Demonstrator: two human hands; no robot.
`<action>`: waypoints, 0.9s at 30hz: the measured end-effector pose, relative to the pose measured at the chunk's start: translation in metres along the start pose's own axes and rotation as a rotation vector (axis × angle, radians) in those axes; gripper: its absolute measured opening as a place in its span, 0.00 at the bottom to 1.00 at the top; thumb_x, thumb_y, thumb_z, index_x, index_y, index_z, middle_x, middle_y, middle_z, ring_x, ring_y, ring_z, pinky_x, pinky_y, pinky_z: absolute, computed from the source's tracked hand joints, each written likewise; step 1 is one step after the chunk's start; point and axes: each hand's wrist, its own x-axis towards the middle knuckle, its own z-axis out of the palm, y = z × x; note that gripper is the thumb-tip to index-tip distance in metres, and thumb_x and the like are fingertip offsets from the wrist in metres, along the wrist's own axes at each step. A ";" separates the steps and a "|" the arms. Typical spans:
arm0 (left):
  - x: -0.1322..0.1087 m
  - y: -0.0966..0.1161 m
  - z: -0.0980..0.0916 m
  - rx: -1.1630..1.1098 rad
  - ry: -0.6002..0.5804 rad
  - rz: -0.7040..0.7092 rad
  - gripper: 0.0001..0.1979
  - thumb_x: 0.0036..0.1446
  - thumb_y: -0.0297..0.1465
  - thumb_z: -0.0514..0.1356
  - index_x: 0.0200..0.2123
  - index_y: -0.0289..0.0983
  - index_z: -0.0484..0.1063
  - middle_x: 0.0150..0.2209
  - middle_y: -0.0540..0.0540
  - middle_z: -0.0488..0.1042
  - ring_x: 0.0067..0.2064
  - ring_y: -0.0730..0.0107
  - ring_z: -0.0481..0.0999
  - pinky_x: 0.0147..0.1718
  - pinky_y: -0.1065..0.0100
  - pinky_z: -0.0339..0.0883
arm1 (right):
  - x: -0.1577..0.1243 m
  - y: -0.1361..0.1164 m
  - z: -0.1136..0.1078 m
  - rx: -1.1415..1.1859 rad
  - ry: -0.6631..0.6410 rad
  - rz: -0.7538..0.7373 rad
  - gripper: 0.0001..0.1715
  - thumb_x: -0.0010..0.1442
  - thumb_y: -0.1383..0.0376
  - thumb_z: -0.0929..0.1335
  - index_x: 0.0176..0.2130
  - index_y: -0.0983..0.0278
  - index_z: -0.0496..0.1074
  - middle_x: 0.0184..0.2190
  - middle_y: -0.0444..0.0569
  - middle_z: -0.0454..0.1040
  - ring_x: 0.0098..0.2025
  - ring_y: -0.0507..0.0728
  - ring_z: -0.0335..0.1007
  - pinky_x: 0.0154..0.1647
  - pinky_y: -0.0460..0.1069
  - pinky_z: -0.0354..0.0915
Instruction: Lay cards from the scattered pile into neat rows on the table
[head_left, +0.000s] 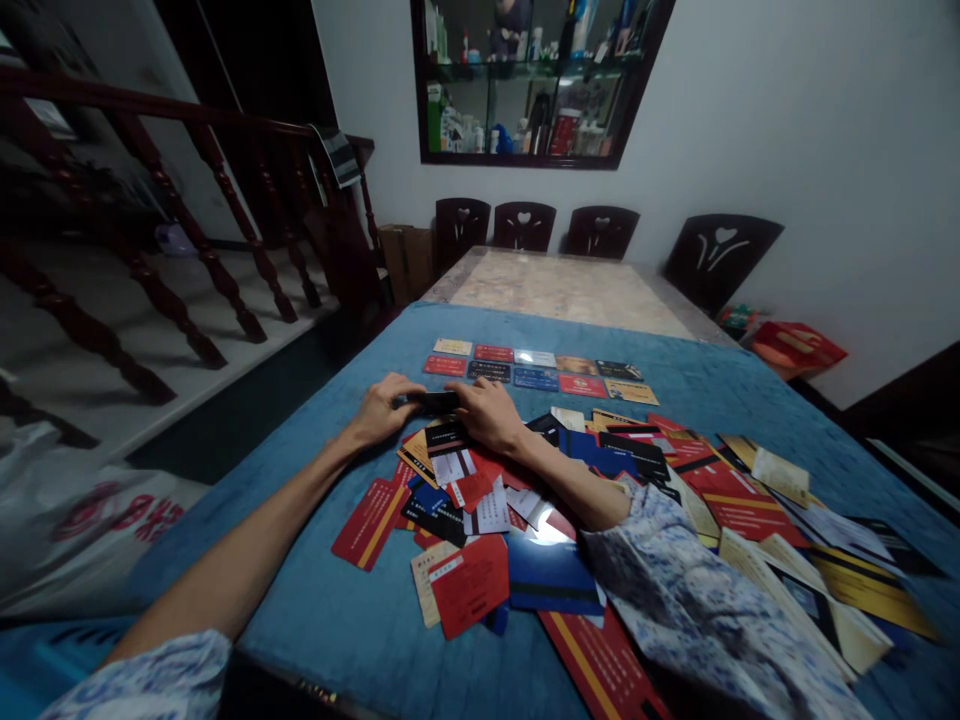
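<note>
A dark card (436,402) is held between my two hands, just in front of two neat rows of cards. My left hand (384,408) pinches its left end, and my right hand (489,412) grips its right end. In the rows beyond lie a red card (444,366), a black card (489,373), a blue card (536,379) and several others. Under and beside my right forearm spreads a loose heap of cards and card folders, among them a red folder (471,588) and a blue folder (551,575). The heap partly overlaps itself, so many cards are hidden.
Blue cloth (300,520) covers the near part of the long table, with bare marble top (555,285) beyond. Several dark chairs (604,232) stand at the far end. A wooden railing (225,230) runs along the left, near a white plastic bag (82,520).
</note>
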 end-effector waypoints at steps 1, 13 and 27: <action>0.000 0.000 0.000 -0.009 0.009 -0.014 0.09 0.57 0.31 0.61 0.39 0.39 0.80 0.36 0.45 0.80 0.43 0.61 0.74 0.49 0.58 0.70 | 0.000 0.000 0.000 -0.001 0.003 0.007 0.27 0.64 0.69 0.66 0.61 0.61 0.66 0.51 0.54 0.78 0.53 0.64 0.66 0.49 0.56 0.59; 0.000 -0.001 0.003 -0.057 0.078 -0.150 0.09 0.52 0.33 0.63 0.35 0.38 0.81 0.38 0.45 0.79 0.44 0.60 0.75 0.49 0.58 0.72 | 0.000 0.008 0.003 0.160 0.120 0.058 0.14 0.63 0.65 0.67 0.48 0.63 0.75 0.41 0.52 0.81 0.44 0.61 0.66 0.45 0.53 0.60; -0.001 -0.002 0.014 -0.188 0.102 -0.222 0.11 0.51 0.37 0.64 0.34 0.36 0.80 0.34 0.47 0.80 0.39 0.63 0.77 0.45 0.61 0.72 | 0.003 0.011 0.010 0.397 0.187 0.062 0.04 0.60 0.67 0.70 0.36 0.63 0.79 0.36 0.49 0.80 0.42 0.58 0.67 0.47 0.52 0.62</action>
